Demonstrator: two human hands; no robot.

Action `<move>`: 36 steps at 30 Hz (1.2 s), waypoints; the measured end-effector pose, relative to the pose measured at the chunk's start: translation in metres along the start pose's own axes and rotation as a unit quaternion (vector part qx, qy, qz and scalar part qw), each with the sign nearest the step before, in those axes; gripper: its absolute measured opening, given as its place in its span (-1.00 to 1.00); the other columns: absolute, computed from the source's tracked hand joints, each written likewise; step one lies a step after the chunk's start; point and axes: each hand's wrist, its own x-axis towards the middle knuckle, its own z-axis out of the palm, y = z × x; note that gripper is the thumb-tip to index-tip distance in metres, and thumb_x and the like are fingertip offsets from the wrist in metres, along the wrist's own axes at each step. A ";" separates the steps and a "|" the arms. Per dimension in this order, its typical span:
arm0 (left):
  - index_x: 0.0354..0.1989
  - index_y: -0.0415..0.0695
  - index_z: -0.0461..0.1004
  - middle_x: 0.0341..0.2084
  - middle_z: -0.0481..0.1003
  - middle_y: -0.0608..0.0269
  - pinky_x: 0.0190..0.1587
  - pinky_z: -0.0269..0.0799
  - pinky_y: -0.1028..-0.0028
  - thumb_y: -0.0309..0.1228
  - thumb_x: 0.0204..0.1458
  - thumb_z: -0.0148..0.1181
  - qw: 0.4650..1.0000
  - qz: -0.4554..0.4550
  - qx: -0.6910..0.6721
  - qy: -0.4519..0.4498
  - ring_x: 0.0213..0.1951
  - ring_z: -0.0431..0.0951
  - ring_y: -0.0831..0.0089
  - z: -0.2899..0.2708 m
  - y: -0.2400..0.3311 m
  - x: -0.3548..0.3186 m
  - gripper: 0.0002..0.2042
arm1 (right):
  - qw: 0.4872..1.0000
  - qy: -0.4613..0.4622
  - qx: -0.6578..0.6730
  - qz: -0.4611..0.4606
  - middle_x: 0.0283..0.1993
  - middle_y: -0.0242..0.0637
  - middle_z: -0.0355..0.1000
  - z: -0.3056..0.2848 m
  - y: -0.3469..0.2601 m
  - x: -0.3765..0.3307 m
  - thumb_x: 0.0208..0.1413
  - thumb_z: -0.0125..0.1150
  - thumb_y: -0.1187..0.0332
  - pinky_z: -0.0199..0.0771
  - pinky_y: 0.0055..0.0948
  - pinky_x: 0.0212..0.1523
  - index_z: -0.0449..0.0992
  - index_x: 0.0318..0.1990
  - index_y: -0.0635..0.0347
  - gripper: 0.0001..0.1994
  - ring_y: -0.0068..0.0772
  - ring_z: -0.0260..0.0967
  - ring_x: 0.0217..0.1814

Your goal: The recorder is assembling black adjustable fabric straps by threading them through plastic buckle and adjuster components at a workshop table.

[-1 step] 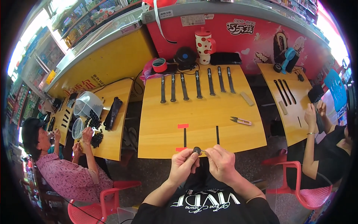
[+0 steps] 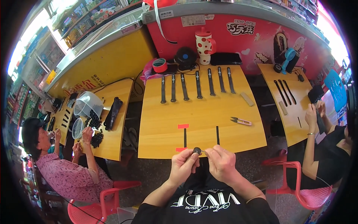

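At the near edge of the table, my left hand [image 2: 183,164] pinches a small dark piece with a rounded end [image 2: 197,150] between thumb and fingers. Close beside it on the right, my right hand [image 2: 221,162] is closed around a thin pale stick-like tool [image 2: 203,151]. The tool's tip meets the dark piece or lies very near it; which one I cannot tell. Just beyond my hands, two black strips [image 2: 217,135] lie on the tabletop, the left one between red tape marks [image 2: 183,126]. Several black straps [image 2: 198,85] lie in a row farther back.
Thread snips [image 2: 241,121] and a tan block [image 2: 246,99] lie on the table's [image 2: 160,130] right side. Tape [image 2: 159,65], a small fan [image 2: 185,58] and a spotted tumbler [image 2: 203,46] stand at the back. Co-workers sit at tables left [image 2: 71,160] and right [image 2: 317,149].
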 end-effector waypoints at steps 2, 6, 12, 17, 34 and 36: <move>-0.24 -0.26 0.51 -0.64 0.45 0.34 -0.65 0.22 0.70 -0.52 0.19 0.02 0.996 0.042 0.081 0.013 -0.69 0.35 0.68 0.001 0.002 -0.001 -0.87 | 0.994 -0.040 -0.087 -0.050 -0.55 -0.27 0.29 -0.004 0.001 0.001 -0.05 0.26 0.49 0.26 -0.37 -0.62 0.46 -0.34 0.24 -0.89 -0.26 0.33 -0.59; -0.32 -0.26 0.51 -0.68 0.44 0.37 -0.64 0.27 0.67 -0.54 0.15 0.06 0.969 0.141 0.198 0.039 -0.68 0.39 0.70 0.003 0.003 -0.002 -0.90 | 0.992 -0.042 -0.098 -0.061 -0.56 -0.30 0.27 -0.005 -0.001 0.006 -0.06 0.29 0.41 0.25 -0.39 -0.64 0.46 -0.34 0.22 -0.85 -0.28 0.32 -0.60; -0.33 -0.27 0.51 -0.70 0.44 0.37 -0.65 0.25 0.66 -0.57 0.12 0.08 0.991 0.079 0.105 0.006 -0.70 0.37 0.69 -0.004 0.000 -0.005 -0.92 | 0.995 -0.040 -0.033 -0.090 -0.58 -0.32 0.22 -0.004 0.004 0.002 -0.06 0.31 0.31 0.22 -0.40 -0.67 0.46 -0.37 0.22 -0.80 -0.31 0.28 -0.64; -0.32 -0.28 0.51 -0.71 0.43 0.36 -0.64 0.26 0.65 -0.58 0.11 0.09 0.983 0.115 0.144 -0.003 -0.69 0.38 0.68 -0.002 0.005 -0.009 -0.92 | 0.975 0.000 -0.165 -0.151 -0.59 -0.38 0.12 -0.003 0.000 0.001 -0.05 0.32 0.22 0.12 -0.49 -0.71 0.45 -0.43 0.15 -0.77 -0.45 0.20 -0.67; -0.09 -0.34 0.48 -0.33 0.58 0.16 -0.19 0.47 0.56 -0.66 0.07 0.08 0.996 0.002 -0.001 -0.090 -0.30 0.59 0.47 -0.009 -0.004 -0.009 -0.77 | 0.986 -0.085 -0.067 -0.125 -0.62 -0.31 0.23 -0.008 0.010 0.001 -0.06 0.28 0.35 0.25 -0.34 -0.66 0.35 -0.59 0.13 -0.79 -0.25 0.30 -0.64; -0.06 -0.37 0.48 -0.24 0.56 0.06 -0.07 0.47 0.49 -0.59 0.14 0.03 0.980 -0.081 -0.145 -0.105 -0.19 0.57 0.42 -0.022 0.002 -0.004 -0.78 | 0.983 -0.118 -0.054 -0.132 -0.58 -0.30 0.28 -0.007 0.016 0.001 0.00 0.24 0.30 0.31 -0.32 -0.63 0.37 -0.56 0.12 -0.79 -0.27 0.36 -0.59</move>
